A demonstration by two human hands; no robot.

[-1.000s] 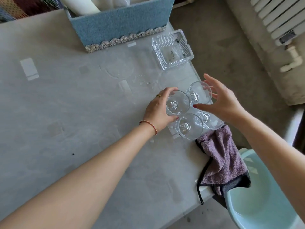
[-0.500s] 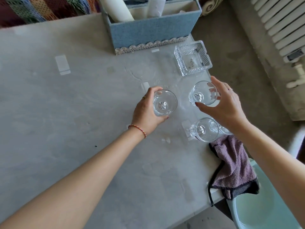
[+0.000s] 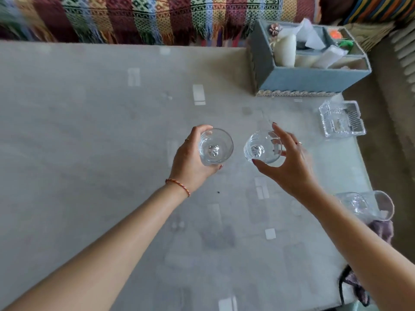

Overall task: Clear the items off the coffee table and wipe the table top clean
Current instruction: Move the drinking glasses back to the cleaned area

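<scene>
I hold a clear glass in each of my hands above the middle of the bench (image 3: 89, 153). My left hand (image 3: 190, 160) curls round the left glass (image 3: 215, 146), thumb at its near side and fingers round its far-left side. My right hand (image 3: 289, 167) grips the right glass (image 3: 262, 149) more loosely, fingers spread wide round its rim on the right and thumb at the near edge. The two glasses sit close together without touching. Two more glasses (image 3: 363, 204) stand at the bench's right edge, partly behind my right forearm, just beside a purple cloth (image 3: 381, 230) that hangs over that edge. Farther along the right side sits a square cut-glass dish (image 3: 341, 118), and beyond it, at the far right corner, a blue fabric box (image 3: 312, 80) with lace trim holding a white candle (image 3: 285, 50) and some papers. A striped woven throw (image 3: 134, 19) runs along the far side.
</scene>
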